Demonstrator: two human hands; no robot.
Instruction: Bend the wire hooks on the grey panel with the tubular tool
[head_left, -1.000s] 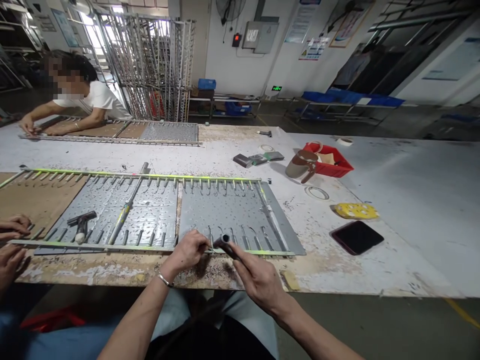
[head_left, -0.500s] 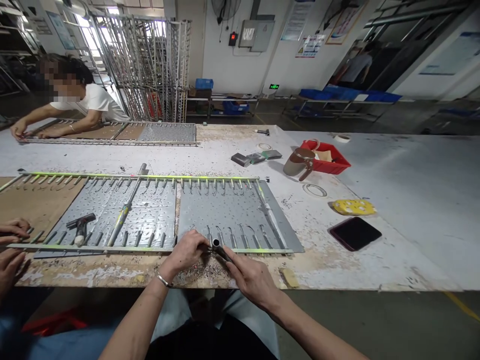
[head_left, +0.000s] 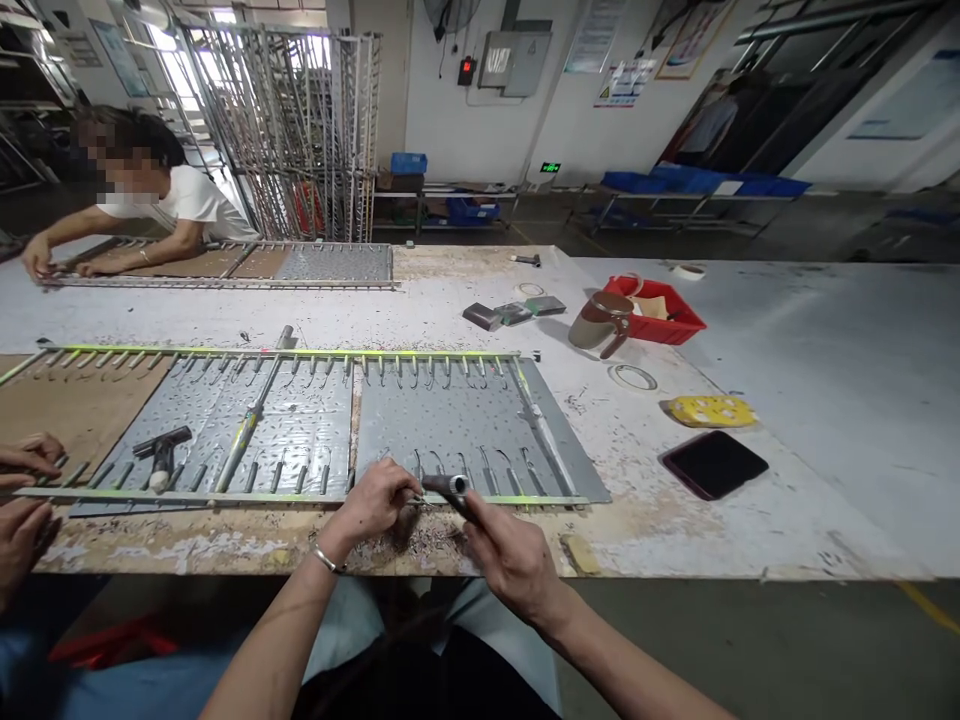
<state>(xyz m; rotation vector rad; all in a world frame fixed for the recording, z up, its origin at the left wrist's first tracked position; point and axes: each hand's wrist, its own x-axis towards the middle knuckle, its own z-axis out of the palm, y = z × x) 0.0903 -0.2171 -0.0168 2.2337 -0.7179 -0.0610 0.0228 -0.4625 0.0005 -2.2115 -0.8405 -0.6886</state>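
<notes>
My right hand [head_left: 510,555] is wrapped around the dark handle of a small hammer [head_left: 450,487] with a tube-like head. The hammer's head is just above the near rail of a metal rack frame [head_left: 517,500], right of my left fingers. With its fingers pinched together, my left hand [head_left: 379,497] rests at that rail; what they hold is hidden. Short pegs with curved wire hooks line both long rails. Grey dotted sheets [head_left: 427,420] lie under the frame. A similar T-shaped hammer [head_left: 161,455] lies on the frame's left part.
A co-worker's hands [head_left: 30,475] are at the frame's left end. Another person leans over a second frame [head_left: 337,265] across the table. To the right are a phone [head_left: 714,465], yellow pouch [head_left: 711,411], tape roll [head_left: 632,377], mug [head_left: 600,322] and red bin [head_left: 675,320].
My right hand has moved slightly right, and the hammer's head has turned from facing me end-on to lying more sideways. My left hand has stayed at the rail.
</notes>
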